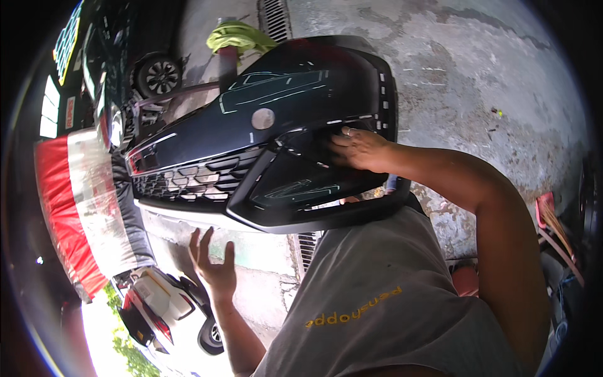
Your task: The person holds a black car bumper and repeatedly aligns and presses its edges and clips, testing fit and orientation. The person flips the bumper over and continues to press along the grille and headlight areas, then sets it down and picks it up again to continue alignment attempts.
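Observation:
A glossy black car bumper [295,88] with a honeycomb grille [201,179] lies across the middle, tilted, its near side against my shirt. My right hand [363,149] reaches over it from the right, fingers bent into the dark recess beside the lower corner trim [301,182]. A ring shows on one finger; the fingertips are lost in shadow. Just off the near left edge of the bumper, my left hand [215,261] is raised and open, fingers spread, touching nothing. A round pale spot [263,119] shows on the bumper's painted face.
Beyond the bumper, a yellow-green cloth [239,36] hangs on a dark red post [227,63]. A dark car with an exposed wheel [159,75] stands at far left. Below it are a red and white cover [81,207] and a white vehicle [160,301]. Drain grates cross the worn concrete floor [452,81].

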`<action>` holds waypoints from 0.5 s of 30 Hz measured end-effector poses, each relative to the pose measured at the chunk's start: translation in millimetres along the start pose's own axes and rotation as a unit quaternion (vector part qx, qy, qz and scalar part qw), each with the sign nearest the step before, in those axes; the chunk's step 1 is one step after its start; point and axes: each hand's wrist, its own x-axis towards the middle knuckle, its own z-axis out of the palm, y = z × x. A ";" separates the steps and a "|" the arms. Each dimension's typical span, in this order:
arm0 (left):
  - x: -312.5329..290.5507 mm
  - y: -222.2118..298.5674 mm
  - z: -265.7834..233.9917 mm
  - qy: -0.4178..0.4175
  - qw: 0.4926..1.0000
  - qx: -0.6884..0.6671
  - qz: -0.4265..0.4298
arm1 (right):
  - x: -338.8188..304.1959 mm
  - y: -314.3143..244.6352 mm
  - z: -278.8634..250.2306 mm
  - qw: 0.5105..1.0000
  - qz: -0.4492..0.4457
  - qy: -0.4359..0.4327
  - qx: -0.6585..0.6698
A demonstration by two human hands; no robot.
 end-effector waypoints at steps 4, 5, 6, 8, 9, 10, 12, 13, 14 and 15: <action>2.7 7.9 -0.7 -0.003 0.998 -0.008 0.057 | 26.7 8.1 36.0 0.998 -0.021 -0.060 0.020; 7.1 9.8 0.5 0.005 0.998 -0.014 0.062 | 27.5 7.8 61.8 1.000 -0.001 0.015 -0.001; 9.5 10.0 3.6 0.006 0.998 -0.021 0.053 | 33.3 7.3 58.1 1.000 -0.011 -0.002 0.005; 26.2 12.1 11.0 0.008 0.998 -0.039 0.045 | 37.2 9.9 48.8 0.999 -0.020 -0.038 0.014; 33.7 13.7 14.4 0.019 0.998 -0.035 0.038 | 38.4 11.1 42.3 0.999 -0.037 -0.018 0.004; 43.1 4.9 23.7 0.034 0.996 -0.052 0.059 | 36.0 13.5 35.9 0.999 -0.053 0.001 -0.006; 68.3 5.9 39.5 0.026 0.995 -0.070 0.062 | 28.3 15.8 32.3 0.998 -0.052 0.009 0.018; 75.2 14.4 42.4 0.027 0.996 -0.022 0.082 | 25.2 14.1 31.1 0.998 -0.042 0.003 0.054; 82.4 23.7 47.3 0.028 0.994 0.024 0.104 | 22.1 14.1 29.7 0.996 -0.030 -0.005 0.088; 85.1 21.7 56.2 0.010 0.995 0.031 0.097 | 20.5 13.7 28.2 0.993 -0.039 0.006 0.108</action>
